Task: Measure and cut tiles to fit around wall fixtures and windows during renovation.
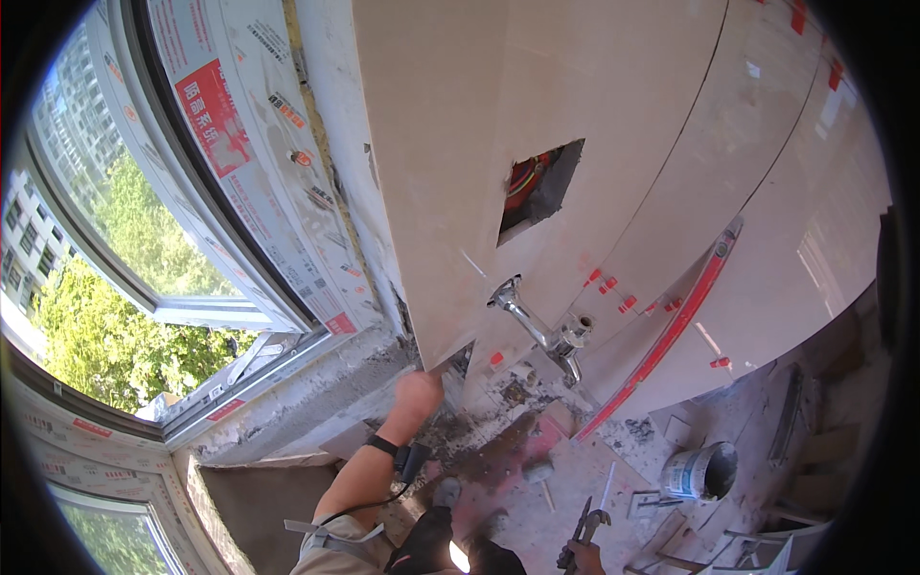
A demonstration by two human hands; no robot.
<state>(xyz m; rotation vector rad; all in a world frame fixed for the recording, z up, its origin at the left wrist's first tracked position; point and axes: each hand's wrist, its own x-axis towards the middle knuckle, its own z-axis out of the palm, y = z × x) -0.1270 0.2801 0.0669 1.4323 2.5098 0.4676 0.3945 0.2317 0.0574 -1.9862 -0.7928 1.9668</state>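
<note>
1. Left hand (419,391) raised to the bottom edge of the beige wall tile (450,163), beside the window sill (287,412); fingers curled under the tile edge, pressed against it, nothing else held.
2. Black wrist strap (385,446) with a cable on the left forearm.
3. Right hand (585,558) low at the frame edge, fingers closed around the handles of pliers (583,532), jaws pointing up.
4. Chrome tap (541,331) juts from the wall, right of the left hand.
5. Square cut-out (541,187) in the tile above the tap.
6. Red level (671,331) leans diagonally against the wall.
7. Bucket (700,471) and rubber mallet (539,474) on the dusty floor.
</note>
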